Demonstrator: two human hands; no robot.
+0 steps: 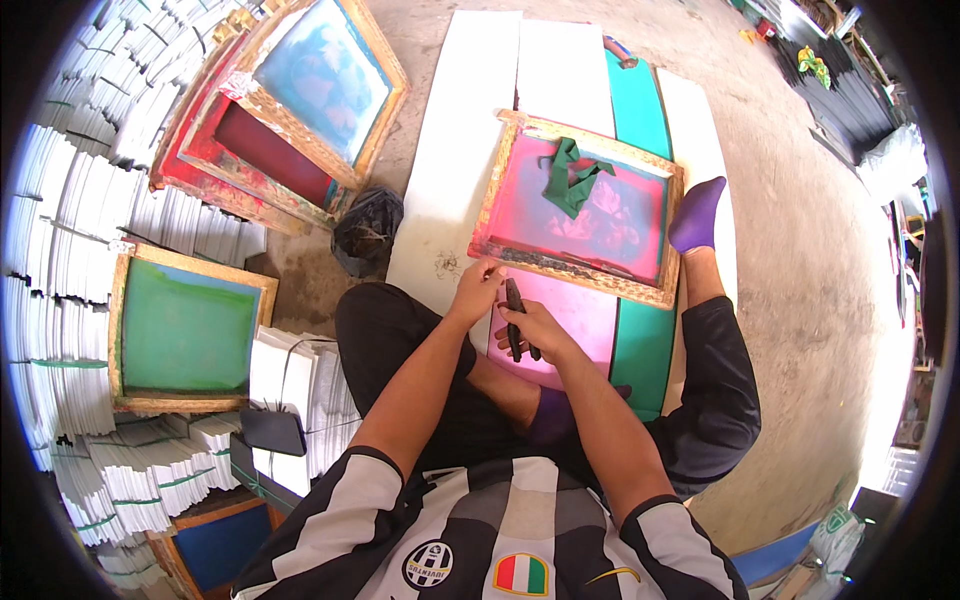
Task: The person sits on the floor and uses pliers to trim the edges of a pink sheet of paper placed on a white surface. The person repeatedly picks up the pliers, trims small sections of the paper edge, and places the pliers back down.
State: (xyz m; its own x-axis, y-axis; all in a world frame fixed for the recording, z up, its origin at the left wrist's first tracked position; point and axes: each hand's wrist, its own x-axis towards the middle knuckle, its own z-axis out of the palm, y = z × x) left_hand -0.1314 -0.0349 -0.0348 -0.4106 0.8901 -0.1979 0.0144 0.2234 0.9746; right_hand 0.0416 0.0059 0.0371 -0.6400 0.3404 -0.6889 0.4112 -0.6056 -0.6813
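My right hand (532, 328) is wrapped round a black two-handled tool (514, 310), which looks like pliers; its working end is hard to make out. Just to its left, my left hand (480, 288) is closed in a pinch at the near left corner of a wooden screen-printing frame (576, 273). What its fingertips hold is too small to see. The frame has pink and bluish mesh and lies across white, pink and green boards. A crumpled dark green cloth (570, 185) rests on the mesh.
Several printing frames (325, 80) lean at the far left, with a black plastic bag (367, 232) beside them. A green-meshed frame (190, 325) stands against bundled white stacks (65, 220). A phone-like black object (273, 432) lies on a bundle. My purple-socked foot (697, 215) is beside the frame.
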